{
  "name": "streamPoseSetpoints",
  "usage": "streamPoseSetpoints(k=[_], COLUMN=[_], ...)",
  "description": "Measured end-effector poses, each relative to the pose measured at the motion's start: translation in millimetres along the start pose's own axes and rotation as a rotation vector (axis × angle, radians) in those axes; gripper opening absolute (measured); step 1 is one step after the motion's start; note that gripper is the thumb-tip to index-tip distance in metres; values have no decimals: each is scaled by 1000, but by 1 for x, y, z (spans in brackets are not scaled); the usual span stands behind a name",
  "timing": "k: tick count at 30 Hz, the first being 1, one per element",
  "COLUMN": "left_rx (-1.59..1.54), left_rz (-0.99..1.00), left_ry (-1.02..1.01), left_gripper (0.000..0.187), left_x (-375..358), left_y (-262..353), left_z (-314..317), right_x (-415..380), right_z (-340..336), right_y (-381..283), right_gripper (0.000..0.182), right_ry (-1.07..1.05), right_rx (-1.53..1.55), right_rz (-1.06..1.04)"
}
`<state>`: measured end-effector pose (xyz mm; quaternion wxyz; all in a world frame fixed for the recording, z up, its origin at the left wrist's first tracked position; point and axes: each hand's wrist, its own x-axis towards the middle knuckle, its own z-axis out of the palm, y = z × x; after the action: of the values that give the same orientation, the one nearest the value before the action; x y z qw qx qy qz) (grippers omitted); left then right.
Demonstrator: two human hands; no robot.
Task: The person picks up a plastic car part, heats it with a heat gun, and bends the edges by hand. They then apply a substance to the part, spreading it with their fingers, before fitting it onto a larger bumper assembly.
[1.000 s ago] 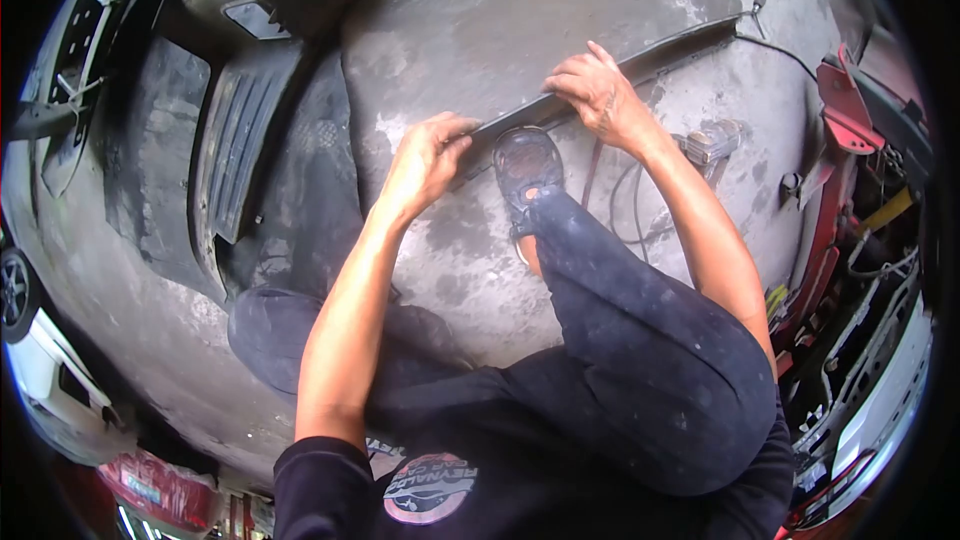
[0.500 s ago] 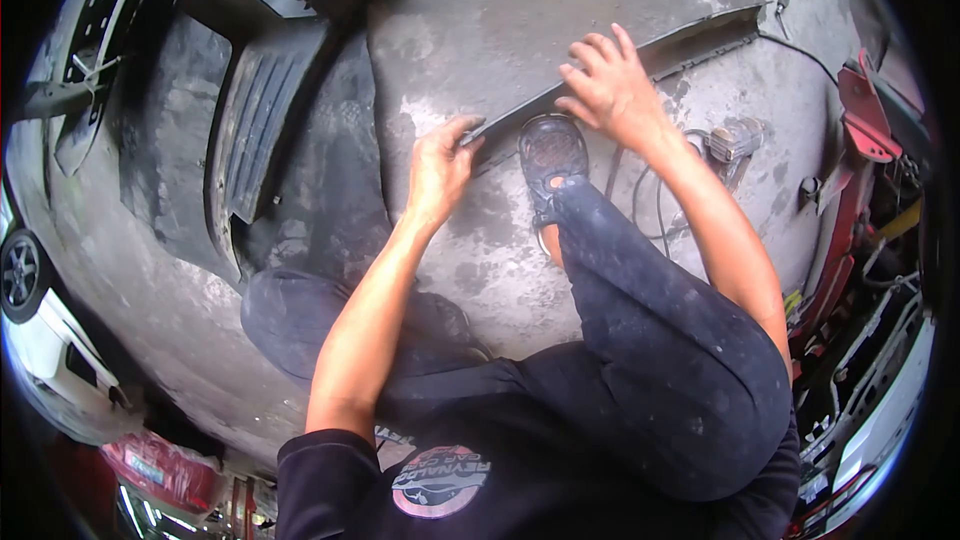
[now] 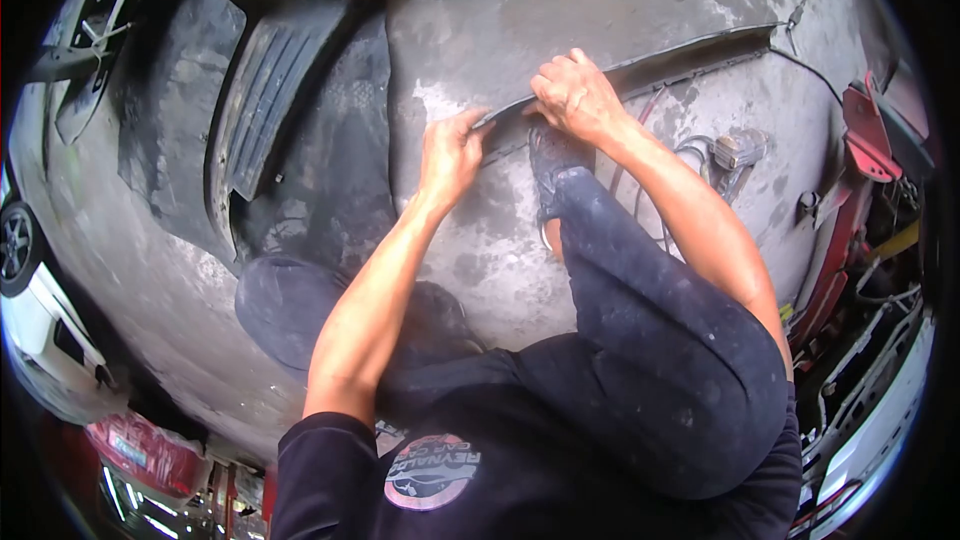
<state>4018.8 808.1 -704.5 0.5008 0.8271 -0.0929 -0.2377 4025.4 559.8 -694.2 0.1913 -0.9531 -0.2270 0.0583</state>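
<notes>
A long dark strip-like panel (image 3: 690, 58) runs slantwise over the concrete floor, its left end near the middle of the view. My left hand (image 3: 453, 155) pinches that left end between thumb and fingers. Further along the strip, my right hand (image 3: 577, 95) has its fingers curled over the upper edge, closed on it. Just below the strip is my foot in a dark sandal (image 3: 550, 160), partly covered by the right hand and the strip.
A large dark molded panel (image 3: 335, 140) lies on the left. A power tool (image 3: 738, 148) with a cable rests on the right, near red metal equipment (image 3: 868, 135). A white car (image 3: 45, 340) and a red wrapped part (image 3: 150, 455) are at lower left.
My right hand has moved slightly left and down and closed from spread fingers onto the strip. My left hand still holds its end. The view has shifted a little.
</notes>
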Motion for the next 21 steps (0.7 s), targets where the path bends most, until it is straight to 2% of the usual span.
streamPoseSetpoints(k=[7, 10, 14, 16, 17, 19, 21], left_rx=[-57, 38, -48, -40, -44, 57, 65], left_rz=[-7, -94, -252, -201, -203, -132, -99], left_ry=[25, -33, 36, 21, 21, 21, 50], left_gripper=[20, 26, 30, 26, 26, 20, 19], left_x=[-1, 1, 2, 3, 4, 5, 5], left_y=[5, 16, 15, 8, 3, -4, -8], left_z=[0, -2, 11, 17, 20, 21, 23], right_x=[4, 7, 10, 8, 10, 15, 13], right_z=[0, -6, -16, -23, -24, -23, -21], right_y=[5, 9, 11, 12, 13, 10, 12], right_gripper=[30, 28, 24, 17, 17, 13, 13], right_ry=[-22, -120, -37, -229, -234, -455, -430], right_rx=[60, 41, 47, 40, 39, 30, 71], right_rz=[15, 22, 3, 77, 76, 106, 77])
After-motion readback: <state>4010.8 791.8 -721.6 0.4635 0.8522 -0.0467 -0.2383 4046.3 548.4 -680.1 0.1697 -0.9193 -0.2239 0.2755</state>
